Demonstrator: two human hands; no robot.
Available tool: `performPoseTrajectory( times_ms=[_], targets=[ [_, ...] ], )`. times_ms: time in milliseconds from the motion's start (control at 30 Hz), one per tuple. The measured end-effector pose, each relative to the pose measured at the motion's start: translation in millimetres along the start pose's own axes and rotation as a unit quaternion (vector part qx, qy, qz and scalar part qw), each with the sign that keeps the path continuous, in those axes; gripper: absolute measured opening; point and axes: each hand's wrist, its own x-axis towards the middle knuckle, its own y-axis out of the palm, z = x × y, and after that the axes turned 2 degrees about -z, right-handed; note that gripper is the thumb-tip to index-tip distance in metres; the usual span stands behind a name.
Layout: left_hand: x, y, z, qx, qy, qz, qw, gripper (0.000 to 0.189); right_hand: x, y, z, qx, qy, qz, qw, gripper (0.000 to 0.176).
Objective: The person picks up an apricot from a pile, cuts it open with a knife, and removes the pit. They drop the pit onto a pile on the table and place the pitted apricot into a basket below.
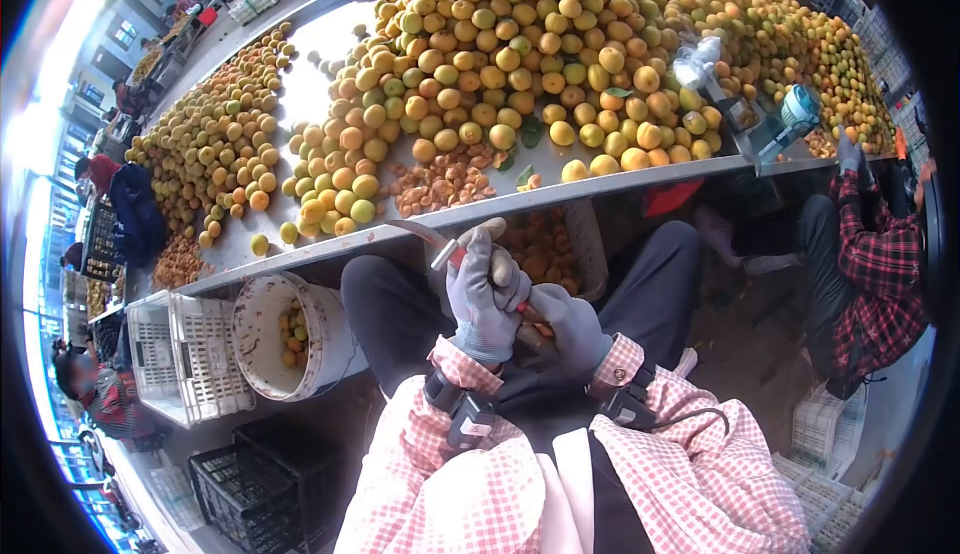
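Observation:
My left hand (482, 294), in a grey glove, is closed around the red handle of a curved knife (425, 234), whose blade points up and left over the table edge. Right beside it, my right hand (568, 326), also gloved, is closed near the lower end of a red-handled item; what exactly it grips is partly hidden by the fingers. Both hands are close together above my lap. Beyond them, a large heap of yellow-orange apricots (480, 64) lies on the metal table (380, 237), with a small pile of brown pits (440, 186) near the front edge.
A white bucket (335, 349) holding some fruit stands at the left, beside white crates (185, 354). Under the table is a crate of fruit pieces (540, 249). A clear holder with a blue-topped bottle (797, 112) stands at right. A person in red plaid (880, 264) sits right.

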Motion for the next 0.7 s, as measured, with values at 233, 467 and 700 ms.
performPoseTrajectory(
  times_ms=[233,467,700],
  targets=[
    [23.1,-15.6,-8.1,0.05,0.035,-0.027,0.998,0.023,7.9,9.0,-14.0,0.574,0.488,-0.058,0.655,0.04],
    [19.9,-55.0,-45.1,0.077,0.067,0.019,0.995,0.029,10.0,20.7,-49.2,0.513,0.572,-0.064,0.636,0.051],
    [22.2,-89.1,-38.6,0.113,0.015,0.011,0.993,0.025,-14.4,67.8,-137.9,0.134,0.597,-0.025,0.791,0.053]
  ],
)
